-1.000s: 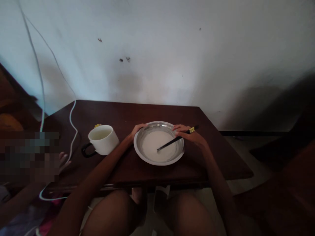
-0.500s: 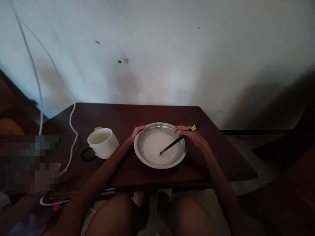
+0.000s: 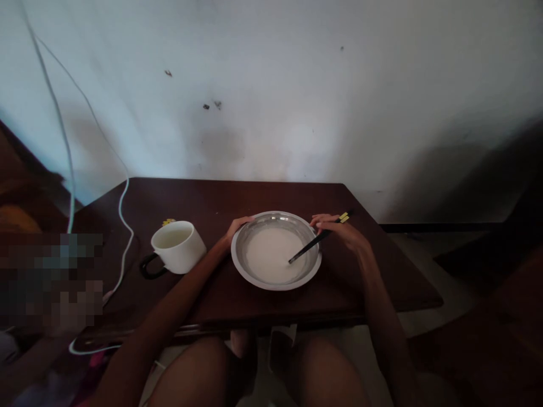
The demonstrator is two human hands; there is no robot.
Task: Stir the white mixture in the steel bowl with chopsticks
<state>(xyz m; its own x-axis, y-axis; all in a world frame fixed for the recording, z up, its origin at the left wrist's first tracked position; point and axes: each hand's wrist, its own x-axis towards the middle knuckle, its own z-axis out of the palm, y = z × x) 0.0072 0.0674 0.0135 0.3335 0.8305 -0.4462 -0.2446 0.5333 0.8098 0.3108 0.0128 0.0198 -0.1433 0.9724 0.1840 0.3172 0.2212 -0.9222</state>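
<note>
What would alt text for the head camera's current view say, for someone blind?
A person's right hand holds black chopsticks angled into pale liquid in a metal bowl; the left hand touches its rim. A white mug stands leftward on the dark table.

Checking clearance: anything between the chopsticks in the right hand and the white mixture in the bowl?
Nothing visible. The right hand holds the chopsticks slanting into the bowl, tips at the white mixture. The mug stands off left, beyond the left forearm.
</note>
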